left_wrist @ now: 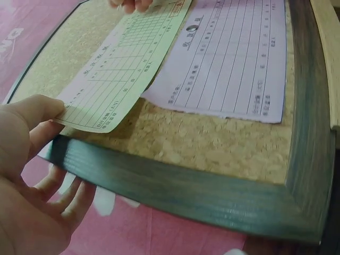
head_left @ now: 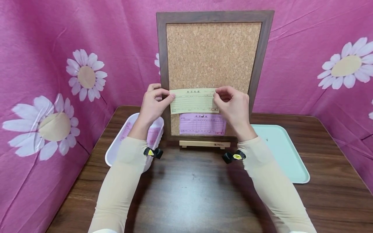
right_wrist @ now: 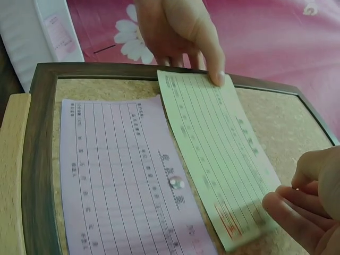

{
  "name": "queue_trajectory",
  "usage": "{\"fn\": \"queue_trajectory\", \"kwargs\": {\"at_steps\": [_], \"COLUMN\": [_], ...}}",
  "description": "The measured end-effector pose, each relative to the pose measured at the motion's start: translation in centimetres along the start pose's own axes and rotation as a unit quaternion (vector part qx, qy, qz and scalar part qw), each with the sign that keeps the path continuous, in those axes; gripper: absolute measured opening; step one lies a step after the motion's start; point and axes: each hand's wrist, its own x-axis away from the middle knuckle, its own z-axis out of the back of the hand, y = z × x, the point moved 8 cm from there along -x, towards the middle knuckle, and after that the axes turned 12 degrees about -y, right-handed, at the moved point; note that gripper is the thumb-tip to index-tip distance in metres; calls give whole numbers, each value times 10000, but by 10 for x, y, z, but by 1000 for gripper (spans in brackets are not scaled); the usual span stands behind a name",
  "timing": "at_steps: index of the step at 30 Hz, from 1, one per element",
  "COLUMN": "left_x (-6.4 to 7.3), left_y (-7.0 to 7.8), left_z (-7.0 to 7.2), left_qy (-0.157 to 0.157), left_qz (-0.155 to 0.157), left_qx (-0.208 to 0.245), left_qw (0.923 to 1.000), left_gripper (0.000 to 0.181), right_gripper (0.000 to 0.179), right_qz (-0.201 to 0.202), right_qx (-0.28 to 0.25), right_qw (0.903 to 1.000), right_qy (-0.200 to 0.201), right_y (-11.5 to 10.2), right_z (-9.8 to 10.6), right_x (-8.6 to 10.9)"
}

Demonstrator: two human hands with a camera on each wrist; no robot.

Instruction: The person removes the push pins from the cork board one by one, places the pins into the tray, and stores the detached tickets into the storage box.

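Pink flowered cloth hangs behind a brown wood-grained table catching pale glare.

Upper receipt slip: pale yellow-green, ruled in a dark grid, with a red stamp box. Lower receipt slip: lilac, likewise ruled; its push pin, silvery. Cork panel: tan, speckled in browns; frame, dark brown. Easel ledge: pale, yellowish wood. Counter: dark brown, streaked with wood grain; toward its left edge, a white basket with pink printed slips; toward its right edge, a mint-green tray. Backdrop cloth: magenta, patterned with white, cream-centred daisies. Sleeves: plain cream.
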Motion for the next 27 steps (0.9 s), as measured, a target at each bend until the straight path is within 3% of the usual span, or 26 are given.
{"fn": "queue_trajectory", "kwargs": {"at_steps": [7,16,27], "left_x": [8,18,25], "left_y": [-1,-5,-8], "left_z": [11,29,37], "left_qy": [181,702,557], "left_qz": [-60,-274,-191], "left_qx": [-10,280,410], "left_qw": [9998,9968,9974], "left_gripper": [24,20,23], "right_gripper": [15,14,12], "right_qz": [-8,12,83], "right_qx": [-123,-238,-440], "right_qw": [9999,9997,9990], "right_qy": [-5,51,-19], "right_y": [8,16,19], "right_z": [12,27,40], "right_x": [7,14,21]}}
